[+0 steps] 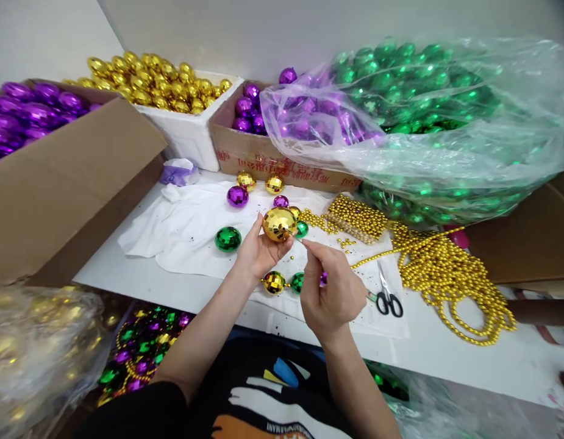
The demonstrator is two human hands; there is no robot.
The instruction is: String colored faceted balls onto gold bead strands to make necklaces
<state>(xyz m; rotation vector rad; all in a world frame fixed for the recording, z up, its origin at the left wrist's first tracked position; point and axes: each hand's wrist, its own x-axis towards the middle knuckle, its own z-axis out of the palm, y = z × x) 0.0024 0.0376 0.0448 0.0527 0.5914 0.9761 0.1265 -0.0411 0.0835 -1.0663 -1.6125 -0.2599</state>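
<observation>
My left hand [258,251] cups a large gold faceted ball [280,223] above the white cloth, fingers closed around its underside. My right hand [331,291] pinches a thin needle-like tool [300,240], its tip at a dark hole in the ball. The tool's middle is hidden in the fist; a greenish end shows past the palm. Below the hands lie a gold faceted ball [274,282] and a green ball [297,281] joined by small beads. A loose green ball [228,239] and a purple ball [238,196] rest on the cloth.
Black-handled scissors [388,300] lie right of my right hand, beside gold bead strands [460,280]. Small gold beads fill a clear tray [357,217]. Behind stand a cardboard box [282,160], a white foam box [194,131] and a bag of green balls [423,91].
</observation>
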